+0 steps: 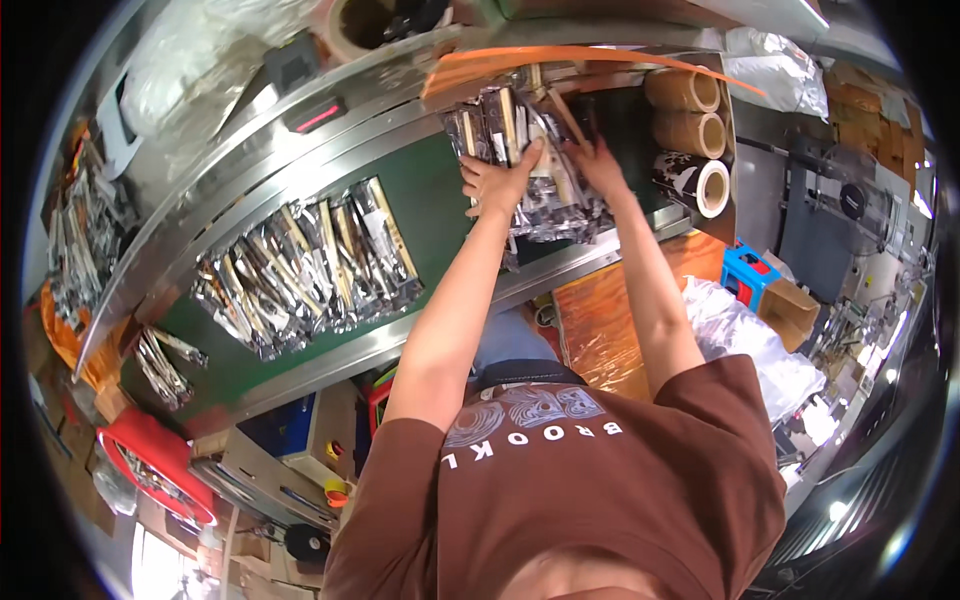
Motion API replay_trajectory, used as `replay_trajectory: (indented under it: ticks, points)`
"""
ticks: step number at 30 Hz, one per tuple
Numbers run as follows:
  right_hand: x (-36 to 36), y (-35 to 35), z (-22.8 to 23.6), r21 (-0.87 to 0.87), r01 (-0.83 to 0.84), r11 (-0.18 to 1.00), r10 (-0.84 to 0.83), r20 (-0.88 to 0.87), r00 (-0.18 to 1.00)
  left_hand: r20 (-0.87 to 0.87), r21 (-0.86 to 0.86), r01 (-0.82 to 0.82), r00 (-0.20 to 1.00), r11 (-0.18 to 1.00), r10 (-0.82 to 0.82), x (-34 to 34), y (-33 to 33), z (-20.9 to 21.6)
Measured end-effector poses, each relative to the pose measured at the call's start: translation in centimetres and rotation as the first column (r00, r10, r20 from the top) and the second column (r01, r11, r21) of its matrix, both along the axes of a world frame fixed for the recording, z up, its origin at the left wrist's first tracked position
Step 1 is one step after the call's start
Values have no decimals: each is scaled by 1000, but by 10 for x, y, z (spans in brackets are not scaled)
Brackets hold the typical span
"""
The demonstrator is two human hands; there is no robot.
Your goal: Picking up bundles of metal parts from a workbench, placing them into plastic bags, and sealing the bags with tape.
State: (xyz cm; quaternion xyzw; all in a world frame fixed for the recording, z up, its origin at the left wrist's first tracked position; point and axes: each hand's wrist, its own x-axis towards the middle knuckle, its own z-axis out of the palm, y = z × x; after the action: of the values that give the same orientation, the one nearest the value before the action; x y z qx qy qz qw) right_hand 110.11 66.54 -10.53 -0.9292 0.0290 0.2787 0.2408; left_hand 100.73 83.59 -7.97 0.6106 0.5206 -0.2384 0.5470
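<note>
Toward the right end of the green belt [425,172], a messy heap of packs [548,202] is being handled, all shiny wrap with pale strips showing. The left hand [492,183] is laid on the heap's left part, fingers spread and thumb poked out to the right, so no real pinch can be seen there. The right hand [600,168] is set against the heap's other side, closer to the belt's right end. Its fingertips are blurred and partly hidden, so whether anything is clamped can't be told.

Worth noting is how the packs are lined up: long axis roughly across the belt, far edge to near edge, a bit tilted. From the left fingers, most of the heap is found to the right, with some packs poking out toward the belt's far edge. Neither hand can be called nearer, tbh, since the heap seems to be touched by both.

Further left on the belt, a tidier row [312,268] is laid out overlapping, also crosswise. A little bunch [168,368] is left near the belt's left end, and three rolls [682,134] are parked at the right end.
</note>
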Motion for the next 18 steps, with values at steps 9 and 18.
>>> replay_trajectory:
  ticks: [9, 18]
  points:
    - [-162, 182, 6, 238, -156, 959, 208, -214, 954, 466, 12, -194, 869, 981, 167, -194, 158, -35]
    - [-178, 187, -26, 317, 29, 948, 54, -250, 967, 395, -89, 19, 919, 996, 18, -231, 170, 7]
